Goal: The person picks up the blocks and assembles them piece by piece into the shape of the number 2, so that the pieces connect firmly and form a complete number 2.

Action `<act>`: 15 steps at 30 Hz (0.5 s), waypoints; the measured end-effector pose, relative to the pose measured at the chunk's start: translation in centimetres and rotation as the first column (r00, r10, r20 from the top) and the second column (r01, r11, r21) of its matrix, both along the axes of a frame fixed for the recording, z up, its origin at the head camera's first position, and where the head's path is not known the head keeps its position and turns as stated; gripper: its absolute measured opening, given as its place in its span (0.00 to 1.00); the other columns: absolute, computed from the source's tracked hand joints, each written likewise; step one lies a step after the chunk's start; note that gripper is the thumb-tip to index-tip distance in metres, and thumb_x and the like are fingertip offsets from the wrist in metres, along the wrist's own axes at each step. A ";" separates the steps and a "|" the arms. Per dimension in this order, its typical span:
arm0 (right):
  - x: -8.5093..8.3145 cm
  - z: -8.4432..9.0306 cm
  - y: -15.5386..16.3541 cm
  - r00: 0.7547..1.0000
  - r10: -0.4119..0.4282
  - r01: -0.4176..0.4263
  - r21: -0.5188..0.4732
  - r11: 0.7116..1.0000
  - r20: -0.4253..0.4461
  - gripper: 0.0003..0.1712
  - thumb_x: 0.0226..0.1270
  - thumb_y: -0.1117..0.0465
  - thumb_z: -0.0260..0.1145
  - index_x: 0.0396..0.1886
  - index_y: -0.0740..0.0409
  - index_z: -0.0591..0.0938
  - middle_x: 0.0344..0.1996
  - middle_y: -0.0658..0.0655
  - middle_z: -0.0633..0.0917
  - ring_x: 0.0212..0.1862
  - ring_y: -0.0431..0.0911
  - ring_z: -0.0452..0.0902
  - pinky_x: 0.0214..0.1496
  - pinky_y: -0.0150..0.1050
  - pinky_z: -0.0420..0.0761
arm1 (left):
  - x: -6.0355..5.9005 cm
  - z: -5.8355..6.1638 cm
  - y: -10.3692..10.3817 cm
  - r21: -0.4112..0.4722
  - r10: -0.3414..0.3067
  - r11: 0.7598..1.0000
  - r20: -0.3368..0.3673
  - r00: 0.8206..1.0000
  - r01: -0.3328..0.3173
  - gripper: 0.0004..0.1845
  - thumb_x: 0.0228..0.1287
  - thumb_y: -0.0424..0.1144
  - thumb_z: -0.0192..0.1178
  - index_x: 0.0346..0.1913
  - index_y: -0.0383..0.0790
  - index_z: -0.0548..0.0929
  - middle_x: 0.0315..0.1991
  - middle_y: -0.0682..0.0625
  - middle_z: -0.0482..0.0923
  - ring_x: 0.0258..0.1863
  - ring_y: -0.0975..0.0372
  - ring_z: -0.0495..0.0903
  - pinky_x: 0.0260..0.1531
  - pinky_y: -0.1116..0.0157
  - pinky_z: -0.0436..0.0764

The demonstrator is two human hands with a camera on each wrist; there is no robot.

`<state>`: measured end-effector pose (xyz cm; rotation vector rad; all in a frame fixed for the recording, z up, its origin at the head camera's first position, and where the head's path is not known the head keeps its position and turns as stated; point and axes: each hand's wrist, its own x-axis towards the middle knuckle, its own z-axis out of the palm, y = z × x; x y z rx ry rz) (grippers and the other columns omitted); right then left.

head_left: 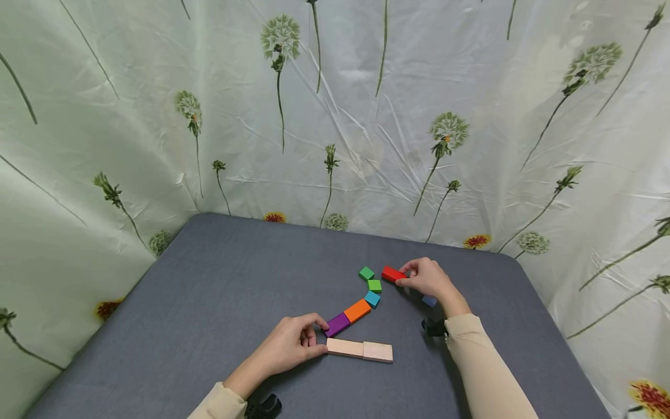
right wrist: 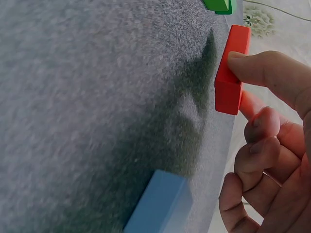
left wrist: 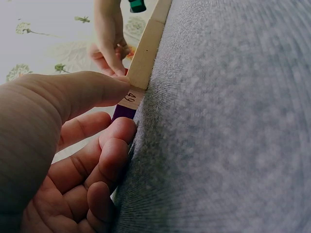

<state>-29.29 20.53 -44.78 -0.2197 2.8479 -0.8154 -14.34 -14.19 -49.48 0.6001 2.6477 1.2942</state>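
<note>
A curved row of blocks lies on the grey table (head_left: 209, 291): two green blocks (head_left: 366, 273), a cyan block (head_left: 372, 298), an orange block (head_left: 357, 310) and a purple block (head_left: 337, 325). Two pale wooden blocks (head_left: 345, 347) lie end to end in front of them. My left hand (head_left: 320, 336) has its thumb on the end of the left wooden block (left wrist: 146, 48), marked 49, and curled fingers against the purple block (left wrist: 124, 112). My right hand (head_left: 404, 276) pinches a red block (head_left: 392, 274) (right wrist: 232, 73) on the table beside the far green block.
A blue block (head_left: 429, 301) (right wrist: 160, 204) lies on the table under my right palm. A floral cloth backdrop (head_left: 335, 116) walls in the table at the back and both sides. The table's front left corner is bare grey felt.
</note>
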 end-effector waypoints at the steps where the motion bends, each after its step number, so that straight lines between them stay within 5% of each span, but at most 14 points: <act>1: -0.1 0.0 -0.1 1.000 0.002 -0.002 0.002 1.000 -0.006 0.21 0.65 0.53 0.79 0.51 0.62 0.90 0.24 0.50 0.75 0.26 0.43 0.68 0.31 0.38 0.67 | 0.0 0.0 0.0 -0.002 0.000 1.000 0.000 1.000 0.000 0.16 0.63 0.42 0.79 0.51 0.47 0.87 0.24 0.62 0.77 0.20 0.74 0.72 0.23 0.72 0.74; 15: -1.4 0.5 -1.7 1.000 0.001 -0.002 -0.020 1.000 -0.016 0.21 0.65 0.52 0.79 0.51 0.62 0.89 0.25 0.51 0.77 0.29 0.45 0.69 0.34 0.39 0.68 | 0.0 0.0 0.0 -0.003 0.006 1.000 -0.011 1.000 -0.006 0.16 0.63 0.41 0.79 0.51 0.47 0.87 0.24 0.62 0.77 0.21 0.75 0.71 0.23 0.73 0.73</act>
